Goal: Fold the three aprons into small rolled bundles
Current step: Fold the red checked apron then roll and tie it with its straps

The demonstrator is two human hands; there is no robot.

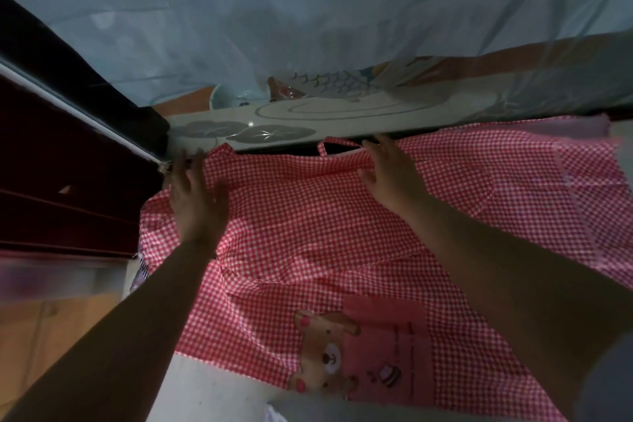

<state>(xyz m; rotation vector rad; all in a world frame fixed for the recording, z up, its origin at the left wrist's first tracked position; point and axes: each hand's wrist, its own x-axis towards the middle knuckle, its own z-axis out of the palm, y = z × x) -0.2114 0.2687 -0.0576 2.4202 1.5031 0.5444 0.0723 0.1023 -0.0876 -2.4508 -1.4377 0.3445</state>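
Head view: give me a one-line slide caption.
Both hands, left hand and right hand, rest open-fingered on a red checked apron spread flat, bear pocket nearest the camera.

A home, most likely a bedroom or sleeping corner — a pale blue mosquito net (308, 10) hangs across the far side, a thing found over household beds. Just below the net lies a surface printed with fish and lotus leaves (308, 113), homely décor rather than shop fittings. Left of the net stands dark maroon wooden furniture (61, 188) — below it, warm wooden flooring (51, 319).
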